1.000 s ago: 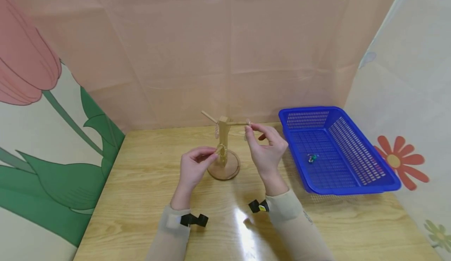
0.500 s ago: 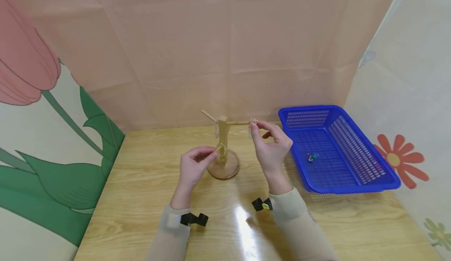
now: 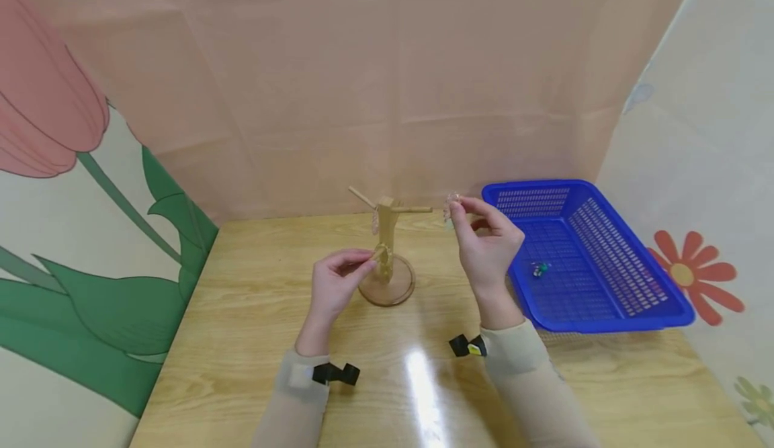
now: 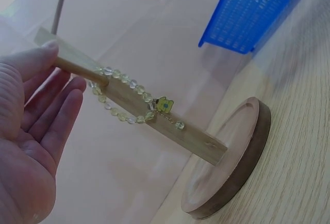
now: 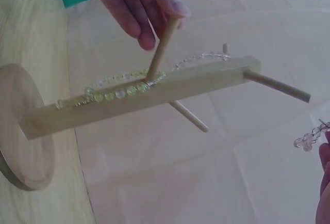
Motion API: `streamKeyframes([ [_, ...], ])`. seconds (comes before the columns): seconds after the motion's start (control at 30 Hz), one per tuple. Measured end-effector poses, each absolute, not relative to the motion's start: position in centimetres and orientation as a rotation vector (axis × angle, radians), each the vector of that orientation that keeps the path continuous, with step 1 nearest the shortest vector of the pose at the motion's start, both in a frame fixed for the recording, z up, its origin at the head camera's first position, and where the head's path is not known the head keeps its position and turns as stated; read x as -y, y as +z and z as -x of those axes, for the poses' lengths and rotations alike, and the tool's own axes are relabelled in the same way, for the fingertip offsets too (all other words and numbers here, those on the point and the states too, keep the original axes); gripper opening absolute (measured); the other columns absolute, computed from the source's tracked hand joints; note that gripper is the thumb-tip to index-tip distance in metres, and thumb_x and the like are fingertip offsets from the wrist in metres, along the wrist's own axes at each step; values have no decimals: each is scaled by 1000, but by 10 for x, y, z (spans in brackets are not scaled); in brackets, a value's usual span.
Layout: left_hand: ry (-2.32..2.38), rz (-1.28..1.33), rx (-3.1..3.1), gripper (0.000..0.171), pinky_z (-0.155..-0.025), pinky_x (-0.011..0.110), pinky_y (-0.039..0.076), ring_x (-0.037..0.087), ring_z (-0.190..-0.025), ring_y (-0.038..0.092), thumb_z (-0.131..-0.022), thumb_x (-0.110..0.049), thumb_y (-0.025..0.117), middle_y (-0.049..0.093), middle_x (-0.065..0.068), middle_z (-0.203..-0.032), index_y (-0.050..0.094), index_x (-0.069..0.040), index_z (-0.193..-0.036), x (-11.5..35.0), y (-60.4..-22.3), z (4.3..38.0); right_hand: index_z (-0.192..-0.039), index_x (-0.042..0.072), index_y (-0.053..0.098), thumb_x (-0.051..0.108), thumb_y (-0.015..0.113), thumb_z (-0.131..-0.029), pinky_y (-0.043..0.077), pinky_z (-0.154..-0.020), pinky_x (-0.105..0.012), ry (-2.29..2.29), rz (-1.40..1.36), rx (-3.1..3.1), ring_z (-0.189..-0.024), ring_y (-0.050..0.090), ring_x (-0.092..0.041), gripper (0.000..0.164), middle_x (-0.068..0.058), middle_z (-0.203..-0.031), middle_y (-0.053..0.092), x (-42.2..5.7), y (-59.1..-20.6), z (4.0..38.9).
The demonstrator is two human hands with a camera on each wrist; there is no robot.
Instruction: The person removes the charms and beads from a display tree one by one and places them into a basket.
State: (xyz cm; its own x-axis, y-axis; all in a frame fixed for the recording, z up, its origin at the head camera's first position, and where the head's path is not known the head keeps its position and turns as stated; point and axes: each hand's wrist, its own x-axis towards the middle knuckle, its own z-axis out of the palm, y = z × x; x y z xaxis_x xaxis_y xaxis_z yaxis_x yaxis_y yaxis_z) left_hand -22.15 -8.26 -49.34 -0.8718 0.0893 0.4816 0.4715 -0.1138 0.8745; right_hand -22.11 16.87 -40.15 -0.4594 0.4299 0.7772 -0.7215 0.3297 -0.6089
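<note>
A wooden stand [image 3: 388,230] with a round base and several pegs is upright on the table. My left hand [image 3: 336,281] pinches one of its lower pegs [image 4: 77,68] between thumb and forefinger. From that peg hangs a yellow-green beaded bracelet [image 4: 133,84] with a small green charm. Right of the stand, my right hand [image 3: 491,243] pinches a pale pink beaded bracelet [image 3: 449,213] in the air, apart from the tip of the upper right peg [image 3: 416,209]. Another clear pinkish bracelet [image 5: 198,56] hangs on the upper left peg.
A blue plastic basket [image 3: 611,330] stands on the table [image 3: 254,327] at the right, with a small green and white beaded item [image 3: 540,270] inside. A pink cloth backdrop [image 3: 302,99] rises behind the stand, and printed panels flank both sides.
My right hand has drawn the pale pink bracelet rightward off the end of the upper right peg, raising it slightly. The left hand keeps its pinch on the lower peg.
</note>
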Motion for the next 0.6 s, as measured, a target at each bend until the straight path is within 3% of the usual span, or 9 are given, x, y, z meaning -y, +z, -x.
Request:
streamKeyframes([
  [0.13,-2064,617,1902,15,-85,29,65,18,-97,76,-91,9,81,77,25,-110,79,8,-105,83,-494,222,-96,-2,84,-4,87,-86,47,-52,-11,1360,-268,1568,-63,63,-3,11,-15,-92,81,-174,-397,220],
  [0.3,-2058,602,1909,14,-86,29,65,17,-97,76,-90,8,82,77,25,-109,79,7,-104,83,-494,221,-98,-1,84,-6,86,-87,50,-58,-13,1378,-247,1610,-71,68,-4,12,-16,-94,81,-181,-393,219],
  [0.6,-2052,589,1919,13,-86,28,65,17,-98,76,-90,7,83,77,23,-109,79,7,-103,83,-494,221,-98,-8,81,-3,83,-90,51,-58,-15,1419,-197,1640,-71,67,-2,10,-19,-94,80,-184,-370,208],
])
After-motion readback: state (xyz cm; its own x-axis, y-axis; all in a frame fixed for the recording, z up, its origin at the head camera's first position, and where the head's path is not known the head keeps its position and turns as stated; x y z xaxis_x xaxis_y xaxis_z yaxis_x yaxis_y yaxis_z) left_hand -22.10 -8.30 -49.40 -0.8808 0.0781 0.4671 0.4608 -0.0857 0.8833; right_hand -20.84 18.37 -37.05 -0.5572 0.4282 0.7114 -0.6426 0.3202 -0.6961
